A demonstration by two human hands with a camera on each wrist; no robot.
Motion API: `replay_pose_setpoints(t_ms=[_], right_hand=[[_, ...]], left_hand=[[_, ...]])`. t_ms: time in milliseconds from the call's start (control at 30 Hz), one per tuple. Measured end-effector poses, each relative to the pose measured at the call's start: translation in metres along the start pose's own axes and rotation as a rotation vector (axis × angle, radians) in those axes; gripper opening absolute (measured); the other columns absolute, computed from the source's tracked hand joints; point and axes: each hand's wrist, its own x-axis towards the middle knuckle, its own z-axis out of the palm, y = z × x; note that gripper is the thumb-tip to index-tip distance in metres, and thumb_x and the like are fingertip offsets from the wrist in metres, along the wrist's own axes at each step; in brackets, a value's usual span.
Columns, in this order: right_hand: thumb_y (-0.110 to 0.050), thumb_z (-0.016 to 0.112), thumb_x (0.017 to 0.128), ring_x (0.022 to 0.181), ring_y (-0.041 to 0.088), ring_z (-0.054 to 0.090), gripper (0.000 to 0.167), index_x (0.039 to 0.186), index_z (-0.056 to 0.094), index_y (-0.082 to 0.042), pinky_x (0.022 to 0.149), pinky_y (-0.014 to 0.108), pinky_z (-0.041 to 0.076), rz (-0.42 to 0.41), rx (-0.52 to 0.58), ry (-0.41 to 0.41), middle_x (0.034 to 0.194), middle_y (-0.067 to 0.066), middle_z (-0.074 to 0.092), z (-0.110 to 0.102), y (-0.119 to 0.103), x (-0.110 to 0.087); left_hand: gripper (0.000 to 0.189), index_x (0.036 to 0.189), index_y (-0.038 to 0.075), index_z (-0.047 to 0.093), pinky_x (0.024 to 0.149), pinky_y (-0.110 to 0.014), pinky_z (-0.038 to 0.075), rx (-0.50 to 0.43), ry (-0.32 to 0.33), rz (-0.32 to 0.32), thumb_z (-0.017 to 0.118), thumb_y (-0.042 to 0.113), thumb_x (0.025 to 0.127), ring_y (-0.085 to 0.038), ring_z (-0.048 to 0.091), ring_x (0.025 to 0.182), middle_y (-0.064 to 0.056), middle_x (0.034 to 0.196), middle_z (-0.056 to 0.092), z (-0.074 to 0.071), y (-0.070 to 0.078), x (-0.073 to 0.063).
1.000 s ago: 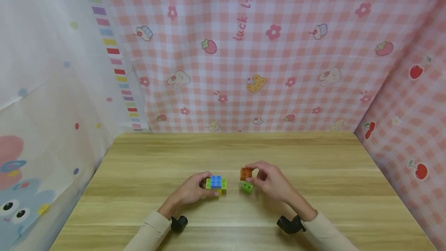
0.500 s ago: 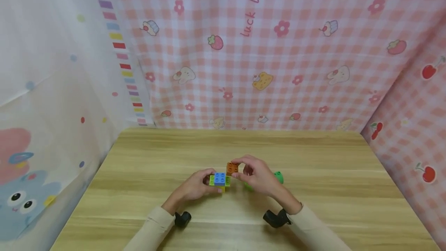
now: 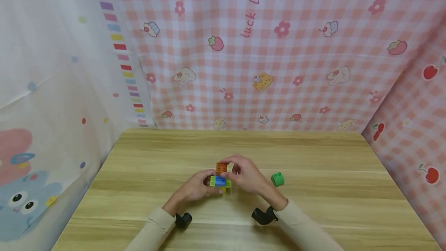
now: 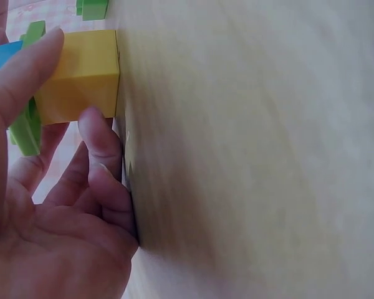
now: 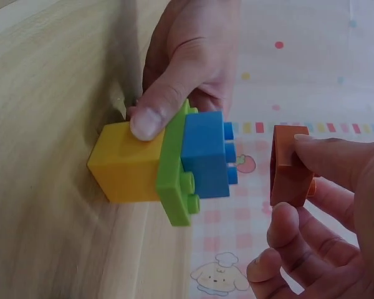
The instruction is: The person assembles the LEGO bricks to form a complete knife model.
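Note:
My left hand point(image 3: 195, 186) grips a small stack of toy building blocks standing on the table. A yellow block point(image 5: 128, 163) is at its base, a wider light green plate point(image 5: 172, 171) on that, and a blue block point(image 5: 204, 156) on top, studs up. Thumb and fingers lie at the yellow block and green plate. My right hand point(image 3: 245, 174) pinches an orange-brown block point(image 5: 290, 167) between thumb and fingertips. It hangs above the blue studs, hollow side facing them, and a gap shows between them in the right wrist view.
On the wooden table point(image 3: 313, 204), a green block with a rounded side point(image 3: 277, 179) lies right of my right hand. A studded green block point(image 4: 95, 9) shows at the left wrist view's top edge. A checked curtain point(image 3: 216, 65) hangs behind the table.
My right hand has carried the orange-brown block leftward until it is over the stack. The rounded green block has come into view, while a lighter green block is now hidden. The left hand keeps its grip.

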Motion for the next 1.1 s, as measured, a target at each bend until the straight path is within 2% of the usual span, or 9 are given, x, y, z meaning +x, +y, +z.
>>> replay_pose_setpoints(t_ms=[133, 267, 467, 700, 933, 1100], right_hand=[[-0.015, 0.075, 0.089, 0.071, 0.009, 0.053, 0.032, 0.120, 0.068, -0.009, 0.061, 0.023, 0.046, 0.001, -0.004, -0.008, 0.108, 0.001, 0.066, 0.004, 0.000, 0.002], [-0.016, 0.075, 0.089, 0.071, 0.008, 0.053, 0.031, 0.119, 0.069, -0.008, 0.061, 0.023, 0.047, -0.006, -0.009, -0.015, 0.108, 0.002, 0.066, 0.007, 0.001, 0.002], [-0.017, 0.075, 0.089, 0.071, 0.007, 0.053, 0.031, 0.118, 0.069, -0.008, 0.060, 0.023, 0.047, 0.002, -0.009, -0.045, 0.109, 0.003, 0.066, 0.010, 0.004, -0.002], [-0.016, 0.076, 0.089, 0.070, 0.008, 0.052, 0.032, 0.118, 0.069, -0.008, 0.060, 0.023, 0.046, 0.000, -0.022, -0.048, 0.109, 0.003, 0.065, 0.012, 0.004, -0.005], [-0.015, 0.075, 0.089, 0.070, 0.007, 0.051, 0.031, 0.118, 0.070, -0.008, 0.060, 0.022, 0.046, -0.010, -0.035, -0.051, 0.107, 0.002, 0.065, 0.012, 0.008, -0.006], [-0.015, 0.076, 0.088, 0.070, 0.006, 0.052, 0.031, 0.119, 0.071, -0.009, 0.061, 0.022, 0.047, -0.010, -0.047, -0.056, 0.107, 0.000, 0.065, 0.012, 0.009, -0.006]], left_hand=[[0.042, 0.125, 0.023, 0.061, 0.083, -0.031, 0.049, -0.001, -0.006, -0.005, 0.079, 0.025, 0.086, -0.014, 0.061, 0.097, 0.004, 0.109, 0.067, 0.001, 0.000, 0.000], [0.044, 0.125, 0.023, 0.062, 0.083, -0.031, 0.049, -0.005, 0.000, 0.001, 0.079, 0.026, 0.086, -0.014, 0.060, 0.098, 0.004, 0.110, 0.067, 0.002, 0.000, 0.000], [0.043, 0.124, 0.021, 0.063, 0.081, -0.029, 0.048, 0.008, 0.014, 0.020, 0.080, 0.027, 0.085, -0.015, 0.059, 0.095, 0.002, 0.108, 0.066, 0.004, 0.000, 0.002], [0.040, 0.120, 0.022, 0.063, 0.085, -0.033, 0.048, -0.017, 0.013, 0.002, 0.081, 0.025, 0.084, -0.015, 0.059, 0.098, 0.002, 0.110, 0.064, 0.003, 0.000, 0.000], [0.033, 0.112, 0.021, 0.063, 0.079, -0.031, 0.048, -0.007, 0.015, -0.009, 0.080, 0.026, 0.084, -0.016, 0.057, 0.093, 0.001, 0.105, 0.064, 0.002, -0.001, 0.000], [0.029, 0.108, 0.022, 0.064, 0.079, -0.031, 0.047, 0.005, 0.017, -0.007, 0.080, 0.027, 0.084, -0.015, 0.057, 0.092, 0.002, 0.105, 0.063, 0.002, -0.001, 0.000]])
